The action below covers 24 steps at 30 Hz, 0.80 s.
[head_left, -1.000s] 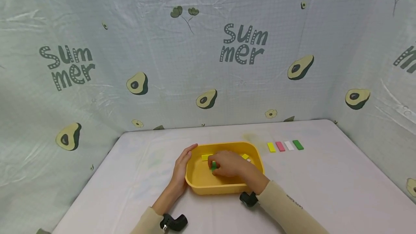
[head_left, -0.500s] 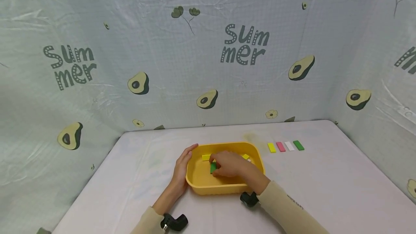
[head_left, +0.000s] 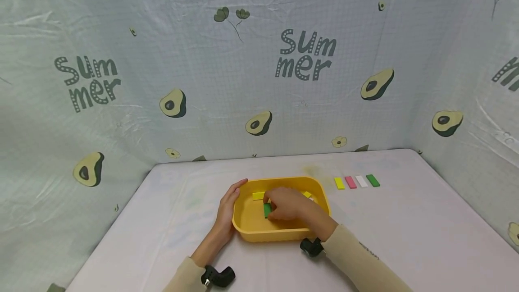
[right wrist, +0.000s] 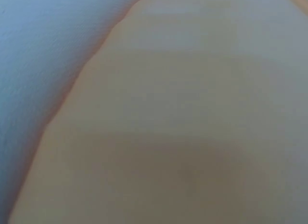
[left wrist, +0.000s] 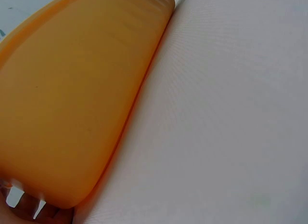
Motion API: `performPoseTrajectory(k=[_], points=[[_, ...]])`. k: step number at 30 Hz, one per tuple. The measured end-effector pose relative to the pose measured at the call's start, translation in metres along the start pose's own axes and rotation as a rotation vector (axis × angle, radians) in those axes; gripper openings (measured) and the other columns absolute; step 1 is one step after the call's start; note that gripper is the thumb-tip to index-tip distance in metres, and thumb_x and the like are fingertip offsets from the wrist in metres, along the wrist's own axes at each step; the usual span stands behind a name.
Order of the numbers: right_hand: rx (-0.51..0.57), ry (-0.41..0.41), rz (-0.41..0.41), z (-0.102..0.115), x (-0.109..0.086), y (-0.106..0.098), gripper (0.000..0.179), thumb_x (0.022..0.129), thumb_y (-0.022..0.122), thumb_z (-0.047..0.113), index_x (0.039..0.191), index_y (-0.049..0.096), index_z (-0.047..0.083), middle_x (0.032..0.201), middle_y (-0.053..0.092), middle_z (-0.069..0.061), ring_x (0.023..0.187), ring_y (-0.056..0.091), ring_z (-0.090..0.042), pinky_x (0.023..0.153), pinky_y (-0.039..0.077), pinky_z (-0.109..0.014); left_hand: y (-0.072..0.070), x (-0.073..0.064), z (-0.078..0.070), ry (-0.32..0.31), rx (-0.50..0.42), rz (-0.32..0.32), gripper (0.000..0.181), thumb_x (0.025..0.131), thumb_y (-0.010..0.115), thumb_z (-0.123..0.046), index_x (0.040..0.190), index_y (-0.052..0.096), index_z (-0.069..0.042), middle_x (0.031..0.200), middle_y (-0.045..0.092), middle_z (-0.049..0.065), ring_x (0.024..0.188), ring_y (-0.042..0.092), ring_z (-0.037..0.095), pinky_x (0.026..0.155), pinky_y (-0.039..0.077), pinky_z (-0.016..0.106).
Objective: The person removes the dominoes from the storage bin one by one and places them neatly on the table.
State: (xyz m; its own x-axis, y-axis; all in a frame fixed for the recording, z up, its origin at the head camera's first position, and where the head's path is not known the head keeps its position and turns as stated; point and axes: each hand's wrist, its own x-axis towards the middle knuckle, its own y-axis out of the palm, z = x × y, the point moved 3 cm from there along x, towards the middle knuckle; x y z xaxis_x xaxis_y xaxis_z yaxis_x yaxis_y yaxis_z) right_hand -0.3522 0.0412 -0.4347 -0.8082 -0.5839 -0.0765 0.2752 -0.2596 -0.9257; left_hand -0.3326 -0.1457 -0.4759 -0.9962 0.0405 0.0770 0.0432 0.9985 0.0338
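Note:
A yellow plastic tray sits on the table. My left hand rests along its left side, fingers straight and reaching up to the rim; the left wrist view shows the tray's outer wall with the fingers at its corner. Inside the tray, my right hand pinches a green rectangular block between thumb and index finger, low over the tray floor. Behind that hand lies a yellow block. Another yellow block and a partly hidden white piece are by the right wall. The right wrist view shows only a blurred tan surface.
A row of flat blocks lies on the table right of the tray: yellow, pink, white and green. A printed sheet hangs behind and at both sides of the white-covered table.
The green block, mostly hidden by the fingers before, has turned and shows its flat face. The right hand has shifted very slightly right with it. The left hand keeps its place on the tray.

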Motion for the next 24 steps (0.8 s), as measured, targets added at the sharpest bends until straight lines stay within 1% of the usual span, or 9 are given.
performPoseTrajectory(k=[3,6,8,10,14,18,20,24], points=[[-0.011,-0.012,-0.018,0.001,-0.002,-0.002,0.033,0.088,0.078,0.024,0.119,0.069,0.015,0.085,0.06,0.006,0.081,0.055,-0.013,0.077,0.05,-0.027,0.0,0.0,0.0,-0.002,0.004,0.0,0.046,0.112,0.033,-0.028,0.153,0.05,-0.015,0.164,0.041,0.004,0.15,0.04,0.025,0.128,0.029,0.043],[-0.01,-0.02,-0.042,0.002,-0.005,-0.006,0.034,0.086,0.079,0.026,0.118,0.07,0.017,0.095,0.063,0.006,0.084,0.055,-0.012,0.083,0.053,-0.029,-0.001,-0.001,0.0,0.002,0.003,0.001,0.046,0.112,0.033,-0.027,0.153,0.05,-0.014,0.164,0.041,0.006,0.152,0.038,0.026,0.129,0.026,0.046],[0.004,-0.021,-0.048,0.003,-0.008,-0.011,0.035,0.085,0.08,0.027,0.118,0.07,0.017,0.103,0.064,0.005,0.087,0.056,-0.012,0.089,0.055,-0.031,-0.002,-0.002,0.0,0.002,0.005,0.003,0.046,0.112,0.033,-0.027,0.153,0.05,-0.013,0.165,0.041,0.006,0.153,0.037,0.027,0.129,0.025,0.048],[0.03,-0.022,-0.051,0.004,-0.011,-0.018,0.037,0.085,0.082,0.027,0.118,0.07,0.016,0.111,0.064,0.004,0.091,0.057,-0.012,0.094,0.056,-0.033,-0.002,-0.002,-0.001,0.005,0.003,0.006,0.047,0.112,0.032,-0.027,0.154,0.049,-0.012,0.165,0.041,0.007,0.153,0.036,0.028,0.129,0.024,0.049],[0.078,-0.063,-0.074,0.005,-0.018,-0.036,0.037,0.085,0.081,0.021,0.12,0.072,0.012,0.117,0.065,-0.001,0.102,0.062,-0.019,0.099,0.057,-0.038,-0.003,-0.002,-0.001,0.007,-0.009,0.003,0.047,0.113,0.033,-0.027,0.154,0.048,-0.011,0.165,0.041,0.007,0.152,0.037,0.027,0.129,0.024,0.048],[0.073,-0.091,-0.099,0.005,-0.028,-0.053,0.034,0.088,0.079,0.019,0.121,0.072,0.012,0.121,0.066,-0.001,0.108,0.062,-0.023,0.102,0.055,-0.041,-0.003,-0.002,-0.001,0.011,-0.017,-0.004,0.046,0.112,0.033,-0.025,0.153,0.049,-0.01,0.164,0.042,0.007,0.152,0.037,0.027,0.129,0.024,0.047],[0.064,-0.09,-0.113,0.003,-0.034,-0.061,0.035,0.087,0.08,0.02,0.121,0.073,0.013,0.121,0.067,0.0,0.105,0.061,-0.02,0.101,0.056,-0.04,-0.003,-0.002,-0.001,0.014,-0.023,-0.001,0.046,0.112,0.033,-0.024,0.153,0.049,-0.01,0.164,0.042,0.008,0.152,0.037,0.028,0.129,0.024,0.048],[0.078,-0.096,-0.157,-0.006,-0.048,-0.076,0.039,0.086,0.082,0.02,0.123,0.071,0.013,0.121,0.067,0.0,0.088,0.06,-0.014,0.085,0.058,-0.031,-0.001,-0.002,0.001,0.016,-0.025,0.008,0.046,0.113,0.032,-0.024,0.153,0.049,-0.01,0.164,0.041,0.009,0.151,0.038,0.029,0.129,0.025,0.05]])
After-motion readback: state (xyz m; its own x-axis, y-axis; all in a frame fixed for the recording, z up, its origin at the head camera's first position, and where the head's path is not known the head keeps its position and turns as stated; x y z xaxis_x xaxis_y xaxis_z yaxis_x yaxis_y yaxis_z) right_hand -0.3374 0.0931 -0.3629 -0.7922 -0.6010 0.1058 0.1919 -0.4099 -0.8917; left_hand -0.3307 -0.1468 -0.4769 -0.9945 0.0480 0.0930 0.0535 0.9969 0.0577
